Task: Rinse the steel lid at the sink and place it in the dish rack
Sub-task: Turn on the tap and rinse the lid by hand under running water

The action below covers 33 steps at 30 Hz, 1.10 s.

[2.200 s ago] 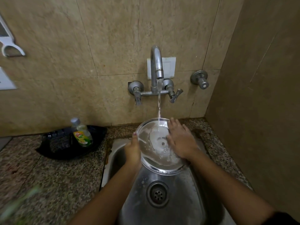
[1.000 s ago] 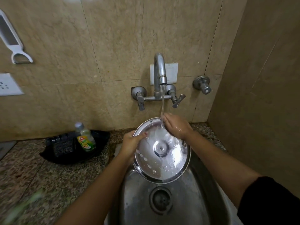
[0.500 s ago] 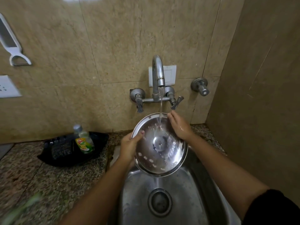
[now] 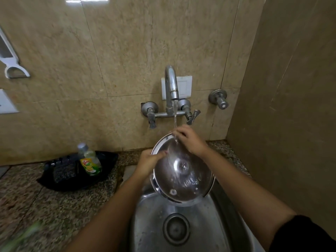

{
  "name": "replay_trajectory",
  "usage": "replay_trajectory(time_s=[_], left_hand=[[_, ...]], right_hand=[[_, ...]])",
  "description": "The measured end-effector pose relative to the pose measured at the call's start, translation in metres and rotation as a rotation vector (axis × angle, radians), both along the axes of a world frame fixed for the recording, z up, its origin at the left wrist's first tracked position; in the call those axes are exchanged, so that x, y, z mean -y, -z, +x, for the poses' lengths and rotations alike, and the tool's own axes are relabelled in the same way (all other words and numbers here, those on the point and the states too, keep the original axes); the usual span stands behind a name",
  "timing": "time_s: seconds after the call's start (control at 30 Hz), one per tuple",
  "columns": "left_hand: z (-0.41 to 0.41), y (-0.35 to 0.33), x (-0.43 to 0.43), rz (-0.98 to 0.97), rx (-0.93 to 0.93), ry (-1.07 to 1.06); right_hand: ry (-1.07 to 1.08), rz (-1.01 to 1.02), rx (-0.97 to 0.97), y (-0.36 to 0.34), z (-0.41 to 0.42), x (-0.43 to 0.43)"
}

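Note:
The round steel lid (image 4: 183, 171) is tilted over the steel sink (image 4: 151, 231), inner side facing me, wet, with a few white soap specks near its lower rim. My left hand (image 4: 149, 161) grips its left rim, thumb lying on the inner face. My right hand (image 4: 189, 138) holds the top rim, right under the tap (image 4: 171, 84). A thin stream of water runs from the tap past my right fingers onto the lid. No dish rack is in view.
A green dish-soap bottle (image 4: 89, 160) stands in a black tray (image 4: 76, 171) on the granite counter (image 4: 36, 202) left of the sink. Tap handles (image 4: 192, 116) and a separate valve (image 4: 219, 100) stick out from the tiled wall. A side wall closes the right.
My right hand has slid up from the lid's inner face to its top rim. The lid has tipped more upright under the stream and most soap foam has washed off.

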<state>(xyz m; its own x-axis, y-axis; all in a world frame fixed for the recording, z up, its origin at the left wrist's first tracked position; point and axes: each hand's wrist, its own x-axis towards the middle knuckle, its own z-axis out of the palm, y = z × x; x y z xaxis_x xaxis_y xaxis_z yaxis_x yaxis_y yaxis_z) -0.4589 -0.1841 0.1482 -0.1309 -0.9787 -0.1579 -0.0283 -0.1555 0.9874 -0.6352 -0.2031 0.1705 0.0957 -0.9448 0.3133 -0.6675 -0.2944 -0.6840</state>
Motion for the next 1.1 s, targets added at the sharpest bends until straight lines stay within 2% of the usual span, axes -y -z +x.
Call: replay_trajectory(time_s=[0.07, 0.1, 0.13, 0.17, 0.23, 0.3, 0.37, 0.5, 0.57, 0.67, 0.73, 0.8, 0.9, 0.93, 1.0, 1.1], left_hand=[[-0.001, -0.006, 0.003, -0.022, 0.046, 0.095], [-0.002, -0.008, 0.004, -0.035, 0.05, 0.121], [-0.002, -0.009, 0.004, -0.047, 0.038, 0.118], [-0.002, -0.009, 0.002, -0.056, 0.008, 0.098], [0.0, -0.006, -0.001, -0.043, -0.079, 0.019], [0.002, -0.002, -0.003, -0.016, -0.11, -0.028], [0.002, -0.002, 0.0, 0.004, -0.081, 0.024], [0.001, -0.01, 0.009, -0.101, 0.051, 0.207], [0.001, -0.009, 0.006, -0.101, 0.031, 0.159], [0.002, 0.002, -0.003, -0.007, -0.109, -0.001], [0.002, 0.004, -0.005, 0.052, -0.129, -0.018], [0.003, -0.001, -0.002, 0.066, -0.063, 0.059], [0.002, -0.009, 0.002, -0.011, -0.003, 0.171], [0.001, -0.01, 0.0, -0.03, -0.011, 0.166], [0.0, -0.009, -0.005, -0.032, -0.052, 0.109], [0.001, -0.003, -0.008, 0.036, -0.135, 0.003]], right_hand=[[-0.13, -0.055, -0.268, -0.005, 0.018, -0.005], [-0.172, -0.081, -0.323, -0.007, 0.023, -0.007], [-0.184, -0.088, -0.294, -0.009, 0.023, -0.008], [-0.17, -0.064, -0.178, -0.007, 0.02, -0.007], [-0.033, -0.003, 0.101, -0.001, 0.004, -0.001], [0.122, 0.032, 0.221, 0.004, -0.009, 0.003], [0.11, -0.002, 0.156, 0.006, -0.005, 0.005], [-0.179, -0.067, -0.239, -0.002, 0.026, -0.007], [-0.122, -0.11, -0.174, 0.001, 0.026, -0.009], [0.18, -0.055, 0.054, 0.014, 0.004, 0.0], [0.229, -0.044, 0.092, 0.016, -0.001, 0.003], [0.077, -0.045, 0.024, 0.01, 0.009, 0.0], [-0.19, -0.119, -0.265, 0.0, 0.036, -0.011], [-0.216, -0.14, -0.281, 0.0, 0.036, -0.01], [-0.18, -0.12, -0.141, 0.004, 0.027, -0.006], [0.094, -0.039, 0.172, 0.013, 0.007, 0.002]])
